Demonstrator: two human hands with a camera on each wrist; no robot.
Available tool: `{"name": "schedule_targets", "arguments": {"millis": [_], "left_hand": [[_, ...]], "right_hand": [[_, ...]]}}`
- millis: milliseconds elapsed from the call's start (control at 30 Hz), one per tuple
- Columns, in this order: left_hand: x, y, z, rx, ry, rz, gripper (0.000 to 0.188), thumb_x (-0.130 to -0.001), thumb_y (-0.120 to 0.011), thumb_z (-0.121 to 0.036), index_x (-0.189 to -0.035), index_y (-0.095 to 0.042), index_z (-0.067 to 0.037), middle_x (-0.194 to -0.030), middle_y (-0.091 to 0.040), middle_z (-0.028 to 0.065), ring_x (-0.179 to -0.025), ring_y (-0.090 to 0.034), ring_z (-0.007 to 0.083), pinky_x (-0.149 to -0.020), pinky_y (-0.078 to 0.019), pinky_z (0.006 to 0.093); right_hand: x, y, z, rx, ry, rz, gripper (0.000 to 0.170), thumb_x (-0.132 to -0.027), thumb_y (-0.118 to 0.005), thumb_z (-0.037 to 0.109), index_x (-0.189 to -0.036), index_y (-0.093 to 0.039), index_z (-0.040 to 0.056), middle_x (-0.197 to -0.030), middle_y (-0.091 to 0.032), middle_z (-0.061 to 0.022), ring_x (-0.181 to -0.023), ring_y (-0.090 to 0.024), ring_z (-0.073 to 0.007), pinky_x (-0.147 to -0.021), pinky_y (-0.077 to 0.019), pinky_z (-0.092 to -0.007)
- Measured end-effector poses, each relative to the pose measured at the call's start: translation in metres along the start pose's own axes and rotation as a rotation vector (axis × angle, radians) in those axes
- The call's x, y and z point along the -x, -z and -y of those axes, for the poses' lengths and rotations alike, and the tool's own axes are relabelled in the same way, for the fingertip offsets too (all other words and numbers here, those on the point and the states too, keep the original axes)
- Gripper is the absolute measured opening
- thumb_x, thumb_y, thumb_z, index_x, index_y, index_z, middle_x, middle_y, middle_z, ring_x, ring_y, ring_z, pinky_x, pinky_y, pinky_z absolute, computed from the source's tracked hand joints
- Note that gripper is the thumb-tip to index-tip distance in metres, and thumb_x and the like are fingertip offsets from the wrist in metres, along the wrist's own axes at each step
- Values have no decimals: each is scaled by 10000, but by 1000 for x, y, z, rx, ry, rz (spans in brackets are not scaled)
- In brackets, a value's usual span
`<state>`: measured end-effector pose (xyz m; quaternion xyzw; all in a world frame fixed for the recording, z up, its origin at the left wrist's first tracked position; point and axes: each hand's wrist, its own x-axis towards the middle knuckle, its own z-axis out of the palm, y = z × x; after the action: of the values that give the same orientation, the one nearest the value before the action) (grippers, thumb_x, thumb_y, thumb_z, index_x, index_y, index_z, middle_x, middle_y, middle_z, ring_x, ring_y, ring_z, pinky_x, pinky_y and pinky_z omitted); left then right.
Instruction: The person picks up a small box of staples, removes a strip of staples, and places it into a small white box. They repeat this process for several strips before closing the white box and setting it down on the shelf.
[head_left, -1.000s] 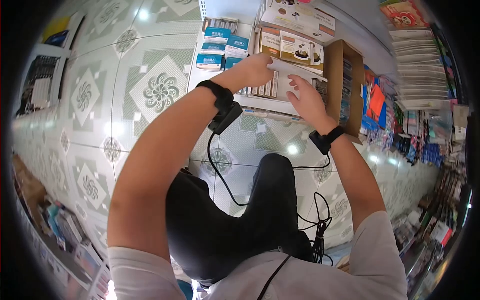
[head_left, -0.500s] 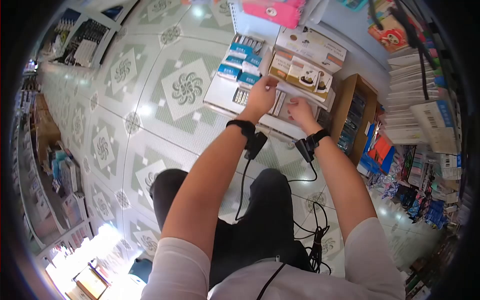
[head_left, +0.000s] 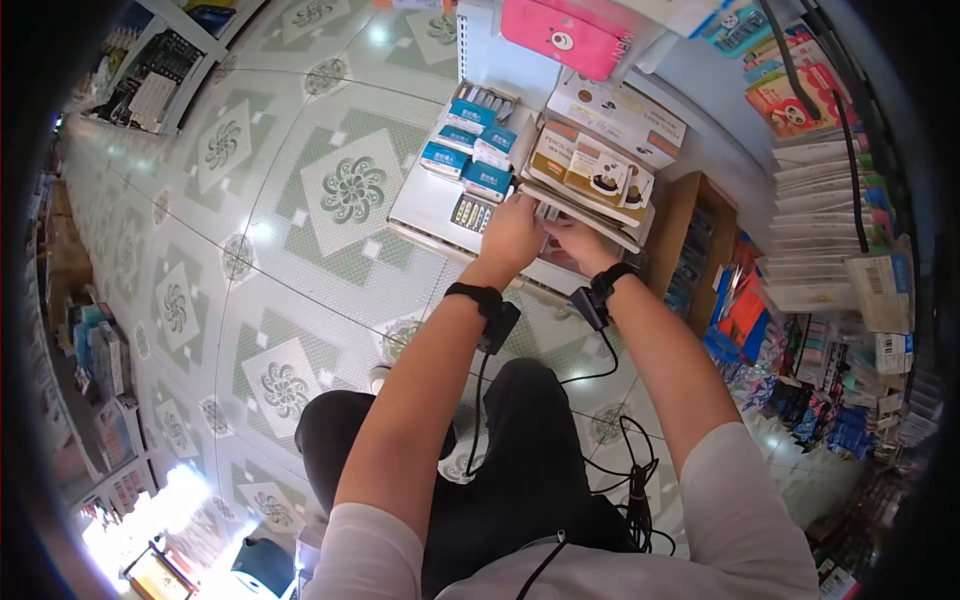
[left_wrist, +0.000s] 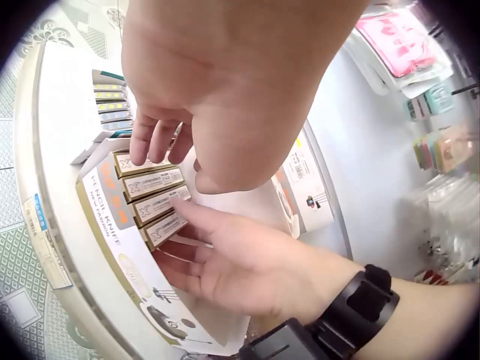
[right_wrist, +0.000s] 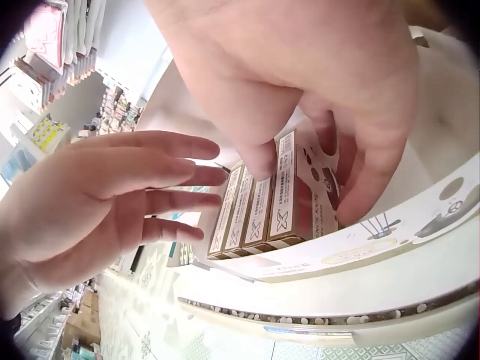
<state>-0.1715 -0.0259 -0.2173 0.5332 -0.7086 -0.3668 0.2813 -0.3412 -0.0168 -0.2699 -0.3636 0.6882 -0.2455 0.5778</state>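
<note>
A white open carton marked pencil knife [left_wrist: 105,217] holds a row of several slim small boxes [left_wrist: 154,201] at one end. My right hand [right_wrist: 300,82] reaches into it and pinches the end small box [right_wrist: 283,187], with the thumb on its top and the fingers down its outer side. At the row's other end is my left hand [right_wrist: 105,202], its fingers loosely extended close to the boxes. From above, my left hand [head_left: 513,238] and my right hand [head_left: 580,245] meet side by side over the carton's front.
Blue and white small boxes [head_left: 465,140] stand left of the carton on a white shelf [head_left: 420,205]. Behind are more pencil knife boxes [head_left: 600,170]. A brown carton [head_left: 690,240] stands to the right, near hanging packets [head_left: 810,210]. Black cables [head_left: 635,480] trail by the legs.
The hands have come together over the small boxes. My right hand, earlier spread above the carton, now pinches the end box. My left hand has come down from the carton's back. The head view has shifted.
</note>
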Motion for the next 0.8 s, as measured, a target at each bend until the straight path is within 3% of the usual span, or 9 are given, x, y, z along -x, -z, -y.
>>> {"name": "schedule_targets", "arguments": {"millis": [67, 133, 167, 200, 300, 367, 567, 667, 800], "left_hand": [[6, -7, 6, -30, -6, 16, 294, -849, -559, -47, -1136, -584, 16, -1085, -635, 264, -1019, -605, 462, -906, -493, 520], [11, -9, 11, -70, -27, 31, 304, -837, -573, -49, -1132, -582, 22, -1093, -628, 270, -1023, -599, 468, -912, -490, 528], [12, -8, 13, -82, -39, 32, 308, -832, -582, -55, -1129, -580, 27, -1094, -628, 274, -1023, -597, 473, -910, -491, 535], [12, -8, 15, -93, -52, 31, 313, -828, -591, -60, -1126, -577, 32, -1095, -629, 279, -1022, -595, 478, -909, -492, 541], [4, -10, 21, -123, -73, 80, 353, -846, -605, -117, -1169, -565, 20, -1112, -626, 261, -1027, -594, 473, -915, -491, 548], [-4, -11, 21, -159, -56, 145, 337, -854, -624, -162, -1144, -612, 11, -1132, -628, 252, -1017, -617, 456, -922, -507, 529], [-19, -3, 19, -222, 78, 284, 291, -824, -632, -137, -1062, -677, 26, -1141, -632, 280, -1028, -655, 449, -907, -542, 495], [-22, 5, 17, -205, 69, 274, 299, -838, -604, -122, -1092, -670, 19, -1173, -633, 260, -1060, -633, 432, -928, -521, 493], [-29, 8, 25, -209, 90, 307, 367, -842, -595, -122, -1185, -650, -3, -1183, -618, 240, -1085, -619, 440, -957, -511, 487]], "right_hand": [[2, 0, -3, -26, -38, 28, 451, -977, -667, 282, -1363, -533, 91, -1126, -627, -52, -901, -631, -169, -732, -578, -344], [-3, -1, -10, -124, 86, 121, 425, -979, -673, 263, -1356, -540, 118, -1157, -631, -54, -970, -638, -177, -779, -576, -360], [-5, -3, -12, -81, 236, 84, 462, -947, -695, 164, -1373, -548, 61, -1294, -605, -82, -1139, -582, -189, -885, -551, -325], [2, -5, -4, -155, 136, 63, 503, -939, -705, 153, -1400, -528, 60, -1332, -593, -78, -1163, -562, -189, -947, -515, -310], [-5, -1, -8, -136, 203, 77, 485, -932, -716, 156, -1375, -544, 61, -1305, -596, -91, -1150, -581, -200, -887, -553, -334], [0, 3, 1, -232, -60, 186, 448, -935, -713, 163, -1340, -556, 57, -1270, -595, -111, -1094, -622, -228, -817, -590, -374], [-16, 19, -20, -89, -111, 209, 380, -964, -623, 143, -1316, -541, 27, -1148, -654, -131, -963, -695, -244, -776, -614, -378], [11, 9, 11, 72, -21, 2, 415, -942, -610, 113, -1331, -515, 5, -1156, -638, -144, -939, -697, -259, -748, -621, -390], [-1, 23, 0, 137, -5, 70, 399, -938, -592, 97, -1316, -512, -1, -1137, -642, -151, -915, -709, -258, -720, -623, -382]]}}
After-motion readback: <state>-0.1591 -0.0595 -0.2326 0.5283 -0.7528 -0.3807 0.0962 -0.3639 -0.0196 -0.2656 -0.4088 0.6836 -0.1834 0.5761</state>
